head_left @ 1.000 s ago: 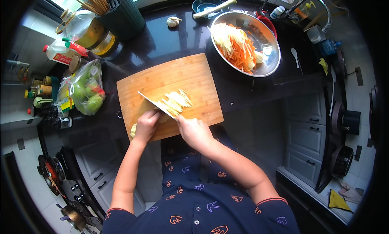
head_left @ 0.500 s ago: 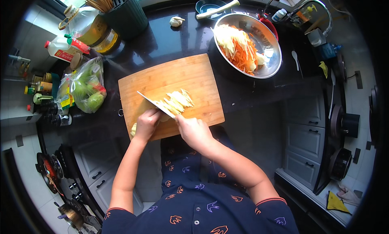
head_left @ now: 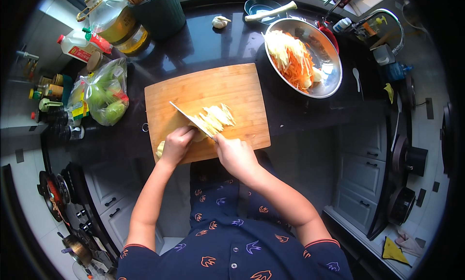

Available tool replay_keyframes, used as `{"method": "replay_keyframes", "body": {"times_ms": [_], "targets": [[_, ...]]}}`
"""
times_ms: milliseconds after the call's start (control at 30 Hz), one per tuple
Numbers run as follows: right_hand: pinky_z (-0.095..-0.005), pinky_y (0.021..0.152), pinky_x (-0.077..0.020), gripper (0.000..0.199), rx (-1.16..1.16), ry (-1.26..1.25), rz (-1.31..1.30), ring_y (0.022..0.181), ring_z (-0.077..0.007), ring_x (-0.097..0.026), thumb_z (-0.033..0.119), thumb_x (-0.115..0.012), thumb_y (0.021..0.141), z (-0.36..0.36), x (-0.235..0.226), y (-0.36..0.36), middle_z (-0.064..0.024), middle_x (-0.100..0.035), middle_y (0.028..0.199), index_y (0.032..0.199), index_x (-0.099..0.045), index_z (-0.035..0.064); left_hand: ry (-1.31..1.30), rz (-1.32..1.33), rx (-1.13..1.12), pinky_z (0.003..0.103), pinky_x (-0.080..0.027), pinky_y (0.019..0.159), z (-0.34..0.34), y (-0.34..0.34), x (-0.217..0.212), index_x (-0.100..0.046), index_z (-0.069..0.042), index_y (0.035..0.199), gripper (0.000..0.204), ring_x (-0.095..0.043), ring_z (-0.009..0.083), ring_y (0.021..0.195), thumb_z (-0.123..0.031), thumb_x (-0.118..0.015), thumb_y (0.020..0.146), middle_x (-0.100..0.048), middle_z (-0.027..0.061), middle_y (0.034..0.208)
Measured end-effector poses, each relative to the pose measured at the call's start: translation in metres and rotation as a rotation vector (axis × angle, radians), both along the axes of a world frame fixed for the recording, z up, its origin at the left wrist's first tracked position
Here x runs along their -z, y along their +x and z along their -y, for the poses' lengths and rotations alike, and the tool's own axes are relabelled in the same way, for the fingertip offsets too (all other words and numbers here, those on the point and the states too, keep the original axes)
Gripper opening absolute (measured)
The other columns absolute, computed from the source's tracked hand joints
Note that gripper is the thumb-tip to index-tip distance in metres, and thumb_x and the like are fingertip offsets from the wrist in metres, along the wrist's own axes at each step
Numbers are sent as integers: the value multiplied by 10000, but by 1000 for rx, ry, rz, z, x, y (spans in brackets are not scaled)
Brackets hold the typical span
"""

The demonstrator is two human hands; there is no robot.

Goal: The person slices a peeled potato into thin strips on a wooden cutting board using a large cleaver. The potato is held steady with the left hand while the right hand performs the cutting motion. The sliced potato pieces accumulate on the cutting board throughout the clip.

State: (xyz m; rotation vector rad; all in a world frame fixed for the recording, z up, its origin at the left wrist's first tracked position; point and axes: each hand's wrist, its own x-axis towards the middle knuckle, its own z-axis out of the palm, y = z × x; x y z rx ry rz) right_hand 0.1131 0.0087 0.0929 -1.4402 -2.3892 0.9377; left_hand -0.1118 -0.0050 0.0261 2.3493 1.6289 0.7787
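Note:
On the wooden cutting board (head_left: 203,84), my right hand (head_left: 236,156) is wrapped round the handle of a kitchen knife (head_left: 193,121). The blade slants up and left from my fist, seen nearly edge-on. Just left of the blade, my left hand (head_left: 178,143) is closed, with its fingers bent over a pale peeled potato (head_left: 198,136) that is mostly hidden. Pale yellow potato strips (head_left: 217,116) lie in a loose pile on the blade's right side. Another peeled piece (head_left: 160,149) rests at the board's lower left edge, beside my left wrist.
A steel bowl (head_left: 332,69) with orange and pale shreds stands right of the board. Behind are a garlic bulb (head_left: 221,22) and a blue dish (head_left: 252,7) with a pale stalk across it. Left stand a bag of green produce (head_left: 107,93) and an oil bottle (head_left: 114,25).
The whole view has shifted slightly, so the counter things sit further right. Both hands, the knife and the strips keep nearly the same places on the board.

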Motion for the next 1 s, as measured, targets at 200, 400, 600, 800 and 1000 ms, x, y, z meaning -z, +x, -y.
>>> {"method": "replay_keyframes", "body": {"times_ms": [200, 400, 600, 800, 1000], "targets": [[-504, 608, -582, 167, -20, -21, 93, 649, -407, -705, 64, -546, 904, 10, -14, 2, -238, -671, 672, 1065, -579, 35, -19, 20, 7, 381, -585, 671, 1, -4, 3, -727, -64, 943, 182, -695, 282, 802, -16, -680, 774, -704, 86, 905], [-503, 588, -580, 158, 10, 62, 42, 633, -401, -704, 80, -543, 923, 7, 8, -11, -226, -677, 676, 1070, -591, 44, 29, 14, 10, 380, -581, 653, 2, -5, 8, -735, -87, 930, 186, -689, 279, 788, -23, -683, 764, -689, 71, 867], [-558, 617, -538, 155, -20, -75, 79, 660, -461, -664, 147, -552, 989, 6, -25, 0, -256, -661, 714, 1104, -606, 57, 23, -16, -41, 374, -576, 634, 4, 0, 1, -737, -99, 919, 169, -688, 257, 777, -34, -677, 775, -686, 45, 857], [-568, 632, -532, 142, 14, -38, 66, 681, -462, -667, 146, -567, 984, 4, 9, -14, -265, -657, 713, 1084, -604, 53, 20, -22, -35, 378, -569, 636, 3, -4, 7, -729, -95, 894, 138, -681, 264, 770, -61, -701, 762, -673, 61, 839], [-565, 665, -536, 134, 19, -96, 69, 708, -473, -664, 147, -584, 984, 1, -24, -9, -273, -654, 716, 1072, -594, 47, 45, -20, -66, 343, -578, 655, 5, 0, 3, -725, -97, 954, 147, -695, 221, 838, -84, -676, 816, -694, 27, 921]]}}
